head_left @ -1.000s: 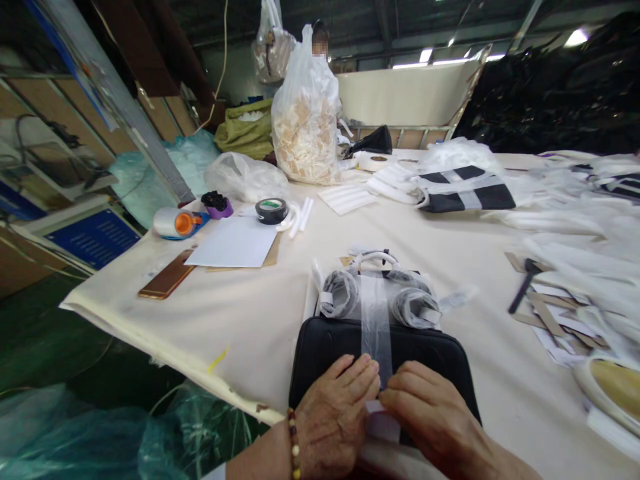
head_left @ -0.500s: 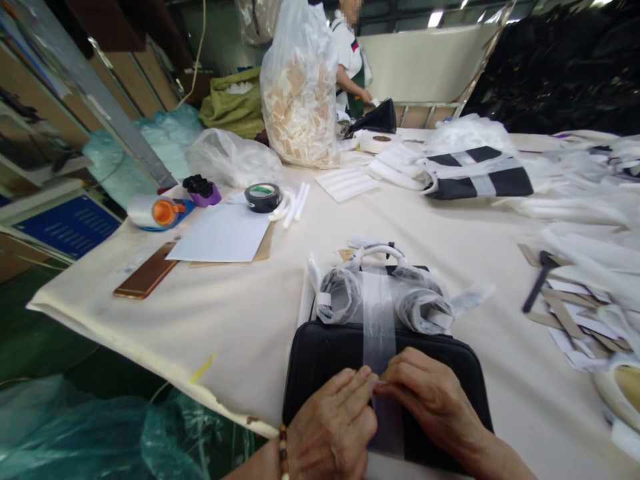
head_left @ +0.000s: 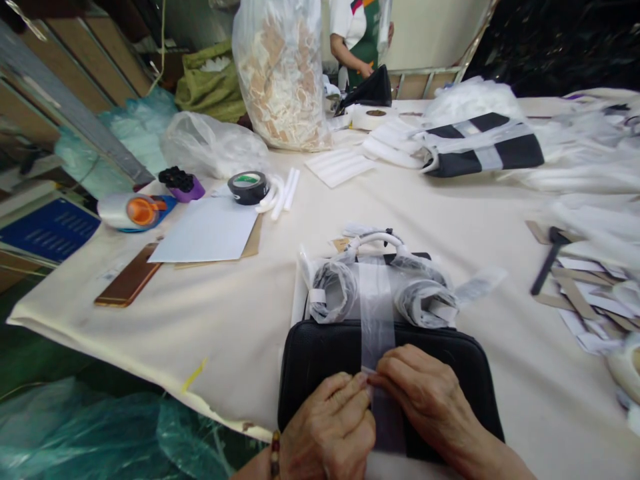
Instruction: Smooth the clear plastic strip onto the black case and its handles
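Observation:
A black handbag (head_left: 320, 357) lies flat on the cream table (head_left: 240, 313) in front of me. Its rolled straps (head_left: 340, 290) are wrapped in plastic film. A translucent strip (head_left: 376, 303) runs lengthwise over the bag's middle. My left hand (head_left: 330, 427) and my right hand (head_left: 425, 400) meet at the strip's near part, and their fingertips pinch it against the bag.
To the left lie a white sheet (head_left: 205, 230), a brown phone-like slab (head_left: 127, 283), a black tape roll (head_left: 249, 187) and a tape dispenser (head_left: 133, 210). A large plastic bag of pieces (head_left: 280, 73) stands at the back. Another person (head_left: 360, 33) works there. A black-and-white bag (head_left: 483, 153) and paper scraps (head_left: 575, 293) lie to the right.
The view has tilted downward and nearer. Both hands have crept a little farther up the strip along the bag. The person at the back has come more into sight.

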The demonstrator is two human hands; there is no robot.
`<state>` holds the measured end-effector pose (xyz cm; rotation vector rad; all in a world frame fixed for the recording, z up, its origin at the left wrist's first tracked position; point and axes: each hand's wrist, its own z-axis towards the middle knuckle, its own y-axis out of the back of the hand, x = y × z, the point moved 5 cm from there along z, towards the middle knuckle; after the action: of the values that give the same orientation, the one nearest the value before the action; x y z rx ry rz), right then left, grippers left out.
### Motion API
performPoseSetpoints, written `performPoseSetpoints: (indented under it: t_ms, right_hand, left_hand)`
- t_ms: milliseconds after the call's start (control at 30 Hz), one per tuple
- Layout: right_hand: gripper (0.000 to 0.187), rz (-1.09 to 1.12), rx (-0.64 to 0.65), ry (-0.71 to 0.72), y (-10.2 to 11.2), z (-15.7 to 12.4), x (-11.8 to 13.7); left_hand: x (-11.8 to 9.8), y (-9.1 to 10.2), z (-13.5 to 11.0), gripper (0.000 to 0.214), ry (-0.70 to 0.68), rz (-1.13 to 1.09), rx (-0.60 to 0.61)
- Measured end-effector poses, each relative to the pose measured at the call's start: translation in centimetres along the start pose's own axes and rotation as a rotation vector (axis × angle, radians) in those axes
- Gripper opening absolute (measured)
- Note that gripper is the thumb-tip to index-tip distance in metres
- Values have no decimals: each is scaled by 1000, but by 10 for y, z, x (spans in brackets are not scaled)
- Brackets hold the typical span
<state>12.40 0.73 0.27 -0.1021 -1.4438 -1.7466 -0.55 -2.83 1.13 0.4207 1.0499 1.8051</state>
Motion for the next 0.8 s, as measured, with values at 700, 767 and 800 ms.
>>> performPoseSetpoints:
  t_ms: [700,767,800]
  right_hand:
    - [24,-48,-20,-15,-1,2,1]
    - [23,-86,-52,-4,1,1,4]
    - [22,-105,-75,3,2,1,5]
  left_hand:
    - [-10,-27,-3,22,-14,85,-9]
    - [-10,-26,-2,19,5,61,9]
    - [-10,-25,-2,19,12,50,19]
